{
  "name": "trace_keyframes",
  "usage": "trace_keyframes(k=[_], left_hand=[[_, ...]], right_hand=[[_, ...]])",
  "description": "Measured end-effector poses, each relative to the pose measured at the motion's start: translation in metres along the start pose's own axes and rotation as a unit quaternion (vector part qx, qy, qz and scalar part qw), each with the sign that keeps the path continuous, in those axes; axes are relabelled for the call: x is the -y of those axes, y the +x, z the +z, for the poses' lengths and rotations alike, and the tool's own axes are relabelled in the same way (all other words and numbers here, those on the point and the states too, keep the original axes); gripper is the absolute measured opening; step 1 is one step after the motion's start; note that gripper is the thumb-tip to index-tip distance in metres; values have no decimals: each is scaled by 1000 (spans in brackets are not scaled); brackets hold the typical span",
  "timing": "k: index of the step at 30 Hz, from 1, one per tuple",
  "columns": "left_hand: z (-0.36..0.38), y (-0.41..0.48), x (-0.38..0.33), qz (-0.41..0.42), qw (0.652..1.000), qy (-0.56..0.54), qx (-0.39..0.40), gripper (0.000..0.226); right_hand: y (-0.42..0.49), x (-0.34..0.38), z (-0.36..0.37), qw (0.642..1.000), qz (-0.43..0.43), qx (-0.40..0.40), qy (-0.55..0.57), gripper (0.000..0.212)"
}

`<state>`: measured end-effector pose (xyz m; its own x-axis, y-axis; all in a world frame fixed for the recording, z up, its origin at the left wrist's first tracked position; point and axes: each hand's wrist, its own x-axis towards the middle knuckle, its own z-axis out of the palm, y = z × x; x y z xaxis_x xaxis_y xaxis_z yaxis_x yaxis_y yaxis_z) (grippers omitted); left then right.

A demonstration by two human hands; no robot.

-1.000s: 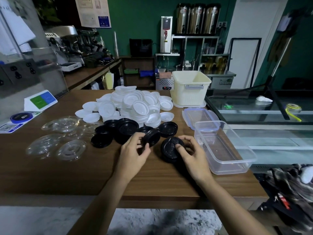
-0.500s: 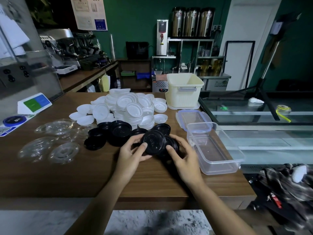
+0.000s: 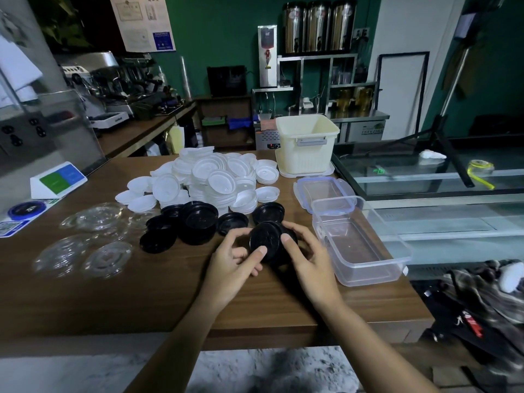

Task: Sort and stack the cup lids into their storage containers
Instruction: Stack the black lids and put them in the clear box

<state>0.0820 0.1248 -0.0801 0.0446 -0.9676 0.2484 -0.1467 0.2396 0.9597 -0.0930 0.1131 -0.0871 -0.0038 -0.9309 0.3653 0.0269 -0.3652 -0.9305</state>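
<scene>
Both hands work just left of the clear container [image 3: 368, 275], which stands open-topped at the right end of the wooden counter [image 3: 113, 302].

The left hand [image 3: 232, 259] grasps the held black lids [image 3: 265, 239]. Its thumb presses the lower face and its fingers curl round the edge farthest from the container. The right hand [image 3: 309, 259] grasps the same lids from the container side, with the thumb on the face and the fingers wrapped over the far edge. The held black lids form a short nested stack, tilted so that the face points toward the camera. Whether the stack's underside touches the counter cannot be determined. The right hand lies close to the container's left wall, and contact cannot be confirmed.

Left of the container, slightly farther back than the hands, lie the loose black lids [image 3: 198, 222]. Some are nested in a low stack and others lie singly. Farther left, well apart from the container, the transparent lids [image 3: 85, 239] lie spread flat on the counter.

Directly behind the container lies the container cover [image 3: 323, 191], clear with blue-edged clips. The container's far end overlaps the cover's near edge. Behind and left of the container, the white lids [image 3: 209, 177] form a large loose heap, just beyond the black ones.

Farthest back, beyond the container cover, stands the cream bin [image 3: 306, 146]. It is open at the top, with a grey handle on its near wall.
</scene>
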Motion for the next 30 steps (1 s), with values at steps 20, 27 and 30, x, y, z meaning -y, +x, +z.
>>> trace_keyframes(k=[20, 27, 30], left_hand=[[-7, 2, -3, 2, 999, -47, 22, 38], [-9, 3, 4, 0, 998, -54, -11, 41], [-9, 3, 5, 0, 999, -50, -20, 35]], right_hand=[[-1, 7, -2, 998, -1, 64, -4, 30], [10, 8, -2, 994, 52, 94, 11, 42], [13, 5, -2, 996, 31, 88, 4, 41]])
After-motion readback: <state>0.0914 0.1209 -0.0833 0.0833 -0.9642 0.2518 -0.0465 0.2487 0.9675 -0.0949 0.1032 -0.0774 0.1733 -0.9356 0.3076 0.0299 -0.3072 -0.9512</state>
